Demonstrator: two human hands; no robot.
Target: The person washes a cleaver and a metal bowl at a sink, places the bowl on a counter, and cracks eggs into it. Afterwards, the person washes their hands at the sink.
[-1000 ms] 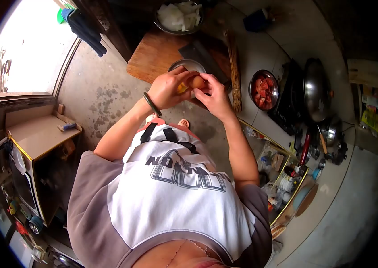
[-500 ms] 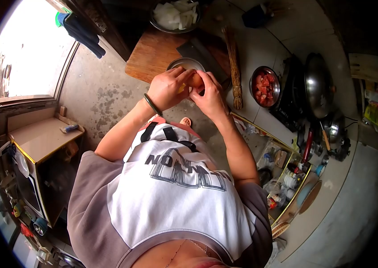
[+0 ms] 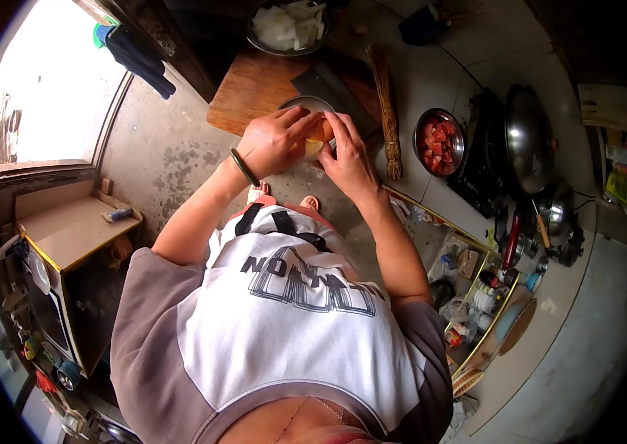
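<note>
Both hands meet over a metal bowl (image 3: 306, 103) near the front edge of a wooden cutting board (image 3: 250, 89). My left hand (image 3: 275, 142), with a dark bangle at the wrist, has its fingers curled on one side of a brown egg (image 3: 325, 131). From the other side my right hand (image 3: 350, 159) pinches the egg between thumb and fingers. Something yellow shows between the hands, just below the egg. The hands hide much of the bowl and its inside. Behind the bowl a dark cleaver (image 3: 336, 92) lies on the board.
A bowl of pale cut pieces (image 3: 287, 26) stands behind the board. To the right are a straw whisk (image 3: 385, 111), a bowl of red chunks (image 3: 438, 144), a black stove (image 3: 476, 159) and a lidded wok (image 3: 528, 140). Shelves (image 3: 484, 296) hold jars below the counter.
The hands have drawn slightly apart around the egg, and more of the yellow matter shows between them. The view has shifted a little.
</note>
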